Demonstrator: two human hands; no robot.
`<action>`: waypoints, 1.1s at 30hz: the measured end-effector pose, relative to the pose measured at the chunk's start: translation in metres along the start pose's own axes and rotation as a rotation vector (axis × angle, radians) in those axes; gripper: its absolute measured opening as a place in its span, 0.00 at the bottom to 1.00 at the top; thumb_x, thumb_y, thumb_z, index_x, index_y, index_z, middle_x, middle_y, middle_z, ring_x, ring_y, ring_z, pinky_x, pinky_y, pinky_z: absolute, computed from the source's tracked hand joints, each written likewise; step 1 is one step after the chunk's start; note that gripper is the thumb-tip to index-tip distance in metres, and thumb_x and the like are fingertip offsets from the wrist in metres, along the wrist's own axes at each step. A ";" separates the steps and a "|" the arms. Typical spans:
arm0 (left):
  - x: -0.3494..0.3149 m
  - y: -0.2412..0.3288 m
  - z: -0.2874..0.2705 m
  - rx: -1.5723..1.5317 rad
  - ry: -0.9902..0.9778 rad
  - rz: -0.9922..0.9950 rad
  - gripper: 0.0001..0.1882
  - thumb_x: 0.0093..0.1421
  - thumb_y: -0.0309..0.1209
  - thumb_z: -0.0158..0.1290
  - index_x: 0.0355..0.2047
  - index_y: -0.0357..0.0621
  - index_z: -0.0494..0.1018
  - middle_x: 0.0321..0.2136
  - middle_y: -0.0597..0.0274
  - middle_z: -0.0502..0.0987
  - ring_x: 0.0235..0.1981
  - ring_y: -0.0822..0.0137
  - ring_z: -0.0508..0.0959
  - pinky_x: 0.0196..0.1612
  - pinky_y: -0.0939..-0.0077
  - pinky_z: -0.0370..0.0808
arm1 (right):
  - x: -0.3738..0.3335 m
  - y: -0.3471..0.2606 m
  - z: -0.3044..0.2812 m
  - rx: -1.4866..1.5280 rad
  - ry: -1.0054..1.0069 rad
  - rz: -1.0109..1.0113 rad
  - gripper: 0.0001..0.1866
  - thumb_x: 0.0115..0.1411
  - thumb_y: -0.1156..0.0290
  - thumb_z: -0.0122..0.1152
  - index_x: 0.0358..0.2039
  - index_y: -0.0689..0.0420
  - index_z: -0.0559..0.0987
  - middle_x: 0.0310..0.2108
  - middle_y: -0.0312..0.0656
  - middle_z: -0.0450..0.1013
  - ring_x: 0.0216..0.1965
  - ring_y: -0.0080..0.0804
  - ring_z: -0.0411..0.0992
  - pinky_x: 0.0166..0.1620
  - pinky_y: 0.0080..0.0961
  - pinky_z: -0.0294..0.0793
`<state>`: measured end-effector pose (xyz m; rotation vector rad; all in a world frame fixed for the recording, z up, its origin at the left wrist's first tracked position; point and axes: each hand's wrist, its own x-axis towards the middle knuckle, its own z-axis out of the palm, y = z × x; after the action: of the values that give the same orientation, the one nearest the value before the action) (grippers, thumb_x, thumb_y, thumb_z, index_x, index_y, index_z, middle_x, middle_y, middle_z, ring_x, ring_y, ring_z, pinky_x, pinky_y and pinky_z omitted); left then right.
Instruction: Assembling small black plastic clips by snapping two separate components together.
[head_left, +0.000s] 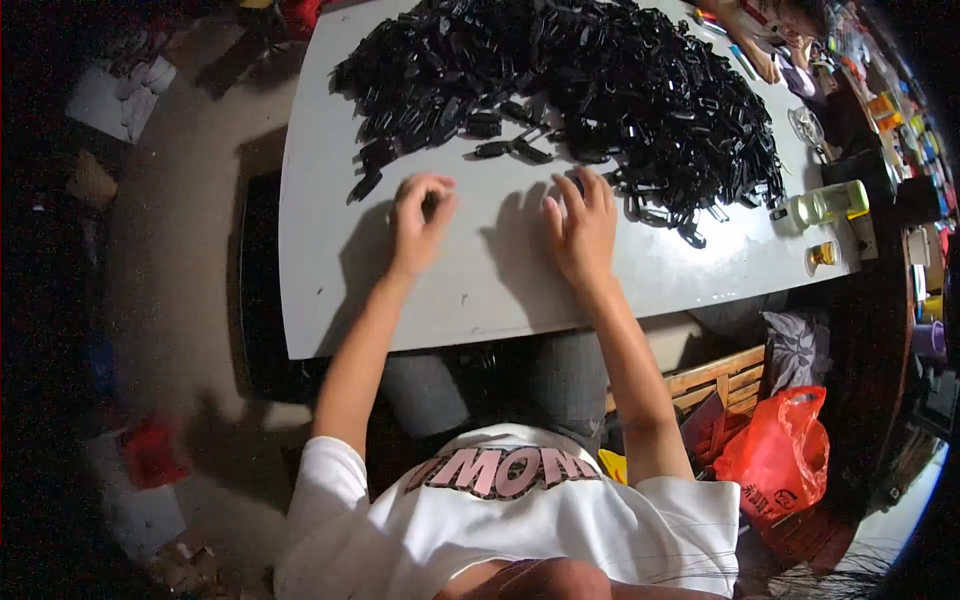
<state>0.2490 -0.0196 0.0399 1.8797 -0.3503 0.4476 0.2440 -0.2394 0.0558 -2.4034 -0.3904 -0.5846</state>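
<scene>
A large heap of small black plastic pieces (560, 60), which look like slotted clips or buckles, covers the far part of the white table (470, 290). Over the bare near part, my left hand (420, 225) is loosely curled, its thumb and forefinger tips a little apart. The space inside that curl is dark, and no piece can be made out there. My right hand (582, 230) reaches to the heap's near edge with its fingers bent and spread. A dark spot shows between those fingers, too small to name. Between the hands, a few loose black pieces (512, 150) lie beyond the fingertips.
A greenish bottle (830, 203) lies or leans at the table's right, beside a small glass of amber liquid (822, 254). Another person's hand (768, 68) rests at the far right. A red plastic bag (780, 450) sits by a wooden slatted seat (720, 385) at my right.
</scene>
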 end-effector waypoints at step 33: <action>-0.044 0.021 -0.009 0.742 -0.022 0.104 0.08 0.55 0.30 0.50 0.25 0.42 0.63 0.47 0.54 0.70 0.49 0.52 0.67 0.55 0.54 0.53 | -0.035 -0.067 0.039 -0.119 -0.243 -0.127 0.31 0.48 0.48 0.56 0.52 0.47 0.67 0.55 0.40 0.60 0.56 0.46 0.56 0.54 0.64 0.43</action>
<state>0.1994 -0.0174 0.0395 2.5940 -0.3200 0.6917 0.1985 -0.1683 0.0452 -2.5868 -0.6311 -0.3798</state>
